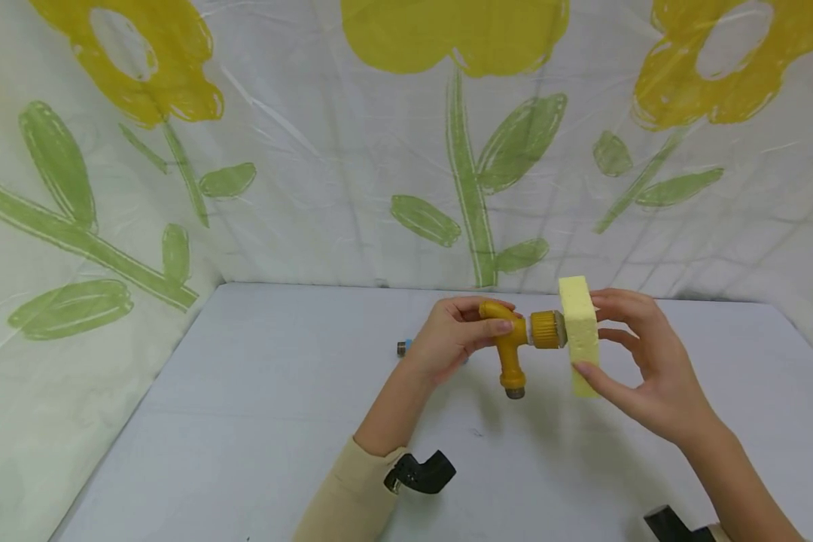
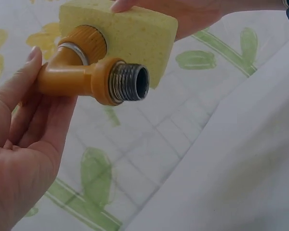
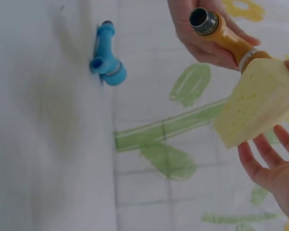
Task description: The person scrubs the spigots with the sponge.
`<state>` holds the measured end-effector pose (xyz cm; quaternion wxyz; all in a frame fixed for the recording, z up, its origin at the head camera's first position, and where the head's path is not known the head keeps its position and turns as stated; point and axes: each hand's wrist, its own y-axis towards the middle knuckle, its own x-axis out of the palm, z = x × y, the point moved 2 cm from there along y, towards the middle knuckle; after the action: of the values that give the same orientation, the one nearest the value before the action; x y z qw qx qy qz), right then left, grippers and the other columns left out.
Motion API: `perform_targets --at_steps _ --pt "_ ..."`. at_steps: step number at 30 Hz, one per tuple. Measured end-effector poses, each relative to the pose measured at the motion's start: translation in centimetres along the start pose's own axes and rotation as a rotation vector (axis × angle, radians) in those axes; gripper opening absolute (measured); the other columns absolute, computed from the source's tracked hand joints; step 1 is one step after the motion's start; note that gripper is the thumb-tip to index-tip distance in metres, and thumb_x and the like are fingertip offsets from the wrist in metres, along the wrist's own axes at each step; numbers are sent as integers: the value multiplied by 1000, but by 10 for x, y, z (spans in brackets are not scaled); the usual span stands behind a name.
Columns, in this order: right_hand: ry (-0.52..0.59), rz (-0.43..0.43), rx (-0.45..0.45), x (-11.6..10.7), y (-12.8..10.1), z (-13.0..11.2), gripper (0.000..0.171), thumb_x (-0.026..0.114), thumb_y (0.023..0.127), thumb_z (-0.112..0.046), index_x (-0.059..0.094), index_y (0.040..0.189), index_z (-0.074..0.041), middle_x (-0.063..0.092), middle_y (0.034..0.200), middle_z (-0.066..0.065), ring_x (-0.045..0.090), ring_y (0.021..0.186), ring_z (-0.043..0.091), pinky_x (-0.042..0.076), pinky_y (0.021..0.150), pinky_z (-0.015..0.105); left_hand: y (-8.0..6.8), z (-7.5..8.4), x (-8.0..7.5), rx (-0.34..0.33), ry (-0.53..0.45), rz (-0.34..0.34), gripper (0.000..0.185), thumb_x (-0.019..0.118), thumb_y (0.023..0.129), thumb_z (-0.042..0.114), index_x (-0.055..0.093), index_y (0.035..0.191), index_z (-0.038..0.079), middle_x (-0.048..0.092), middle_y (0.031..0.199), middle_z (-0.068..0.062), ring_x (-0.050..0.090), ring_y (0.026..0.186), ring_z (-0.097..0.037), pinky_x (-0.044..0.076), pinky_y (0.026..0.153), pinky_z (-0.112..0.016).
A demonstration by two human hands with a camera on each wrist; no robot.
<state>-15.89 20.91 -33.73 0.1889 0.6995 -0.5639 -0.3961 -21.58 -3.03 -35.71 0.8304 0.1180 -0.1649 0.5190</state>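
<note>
My left hand [image 1: 457,331] grips an orange plastic tap fitting [image 1: 515,342] above the table, thumb across its body; its threaded metal spout [image 2: 130,83] points down toward the table. My right hand [image 1: 633,357] pinches a pale yellow sponge [image 1: 579,331] by its top and bottom edges and holds its flat face against the fitting's ribbed orange cap [image 1: 547,330]. In the right wrist view the sponge [image 3: 257,103] sits beside the fitting [image 3: 221,31], and the fingers [image 3: 267,156] below it are spread.
A blue tap fitting [image 3: 106,60] lies on the pale grey table [image 1: 244,421], partly hidden behind my left hand [image 1: 403,348]. A white sheet printed with yellow flowers [image 1: 447,150] walls the table at the back and both sides.
</note>
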Motion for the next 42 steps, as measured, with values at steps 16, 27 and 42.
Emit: perform_targets --at_steps 16,27,42 --pt "-41 17 209 -2 -2 4 87 67 73 36 51 151 -1 53 143 4 56 117 14 49 97 10 1 -8 3 -34 -119 -175 33 44 110 -3 74 108 10 67 114 -6 74 89 -25 65 90 -41" --pt "-141 -3 272 -2 -2 11 79 70 78 31 50 149 3 53 145 -5 56 112 11 50 92 8 -1 -8 6 -19 -207 -237 41 39 113 4 75 106 21 69 113 -2 75 80 -21 66 82 -34" --pt "-169 28 338 -10 -4 21 74 72 85 23 50 151 -1 52 148 -11 57 109 9 51 90 7 -4 -8 6 37 -302 -373 27 56 107 2 75 118 19 62 130 -6 73 107 -25 55 108 -36"
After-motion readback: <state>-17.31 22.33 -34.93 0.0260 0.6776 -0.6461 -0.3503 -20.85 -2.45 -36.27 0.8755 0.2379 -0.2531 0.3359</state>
